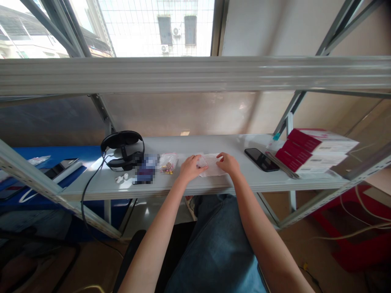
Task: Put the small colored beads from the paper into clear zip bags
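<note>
A thin, creased white sheet point(213, 167), like tissue or soft paper, lies on the narrow grey shelf. My left hand point(192, 168) rests over its left edge, with thumb and fingers apart. At the right part of the sheet is my right hand point(229, 163), its fingers bent and a small gap between thumb and forefinger. Whether either hand lifts the sheet cannot be made out. Just left of my left hand lies a clear plastic bag point(168, 163) with small colourful pieces inside.
Headphones point(122, 150) with a cable, white earbuds point(121, 178) and a blurred-out dark blue item point(146, 169) are at left. A black phone point(261, 159) and stacked red-and-white boxes point(314, 150) sit at right. A metal beam point(195, 75) crosses above the shelf.
</note>
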Demonstrator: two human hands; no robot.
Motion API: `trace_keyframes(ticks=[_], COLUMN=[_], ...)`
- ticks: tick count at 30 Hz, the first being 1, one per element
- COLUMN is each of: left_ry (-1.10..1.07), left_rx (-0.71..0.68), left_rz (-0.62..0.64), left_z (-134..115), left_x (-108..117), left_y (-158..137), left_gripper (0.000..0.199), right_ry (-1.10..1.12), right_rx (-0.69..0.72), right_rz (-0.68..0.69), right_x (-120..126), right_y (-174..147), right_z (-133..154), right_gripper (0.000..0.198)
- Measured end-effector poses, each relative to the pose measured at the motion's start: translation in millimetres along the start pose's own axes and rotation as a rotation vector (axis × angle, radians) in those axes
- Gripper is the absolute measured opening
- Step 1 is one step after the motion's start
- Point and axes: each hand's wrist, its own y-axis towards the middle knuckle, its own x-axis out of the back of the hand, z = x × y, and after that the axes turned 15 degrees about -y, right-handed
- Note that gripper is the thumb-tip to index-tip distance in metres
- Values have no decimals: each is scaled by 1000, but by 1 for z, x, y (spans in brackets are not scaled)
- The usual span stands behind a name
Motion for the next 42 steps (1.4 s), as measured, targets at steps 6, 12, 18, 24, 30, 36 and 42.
trace_keyframes(ticks=[6, 12, 18, 24, 30, 36, 42], left_ry=[-5, -21, -2, 11, -18, -26, -22], left_rx=[16, 48, 23, 19, 49, 40, 41], left_rz=[5, 6, -2, 8, 6, 15, 14], left_z=[-2, -3, -3, -2, -2, -4, -4], left_x=[1, 1, 0, 0, 1, 2, 3], left_y=[0, 0, 1, 1, 0, 0, 0], left_gripper=[51, 53, 53, 51, 54, 52, 52], right_ry=[43, 268, 419, 437, 315, 127, 44], right_rx=[14, 208, 330, 346, 244, 58, 1], right_rz=[-32, -92, -88, -60, -131, -127, -73], right_x=[-1, -8, -9, -7, -8, -2, -2], right_y=[1, 5, 0, -2, 5, 3, 1], right_z=[-2, 7, 24, 29, 14, 0, -4], right_gripper=[28, 26, 26, 23, 27, 30, 33])
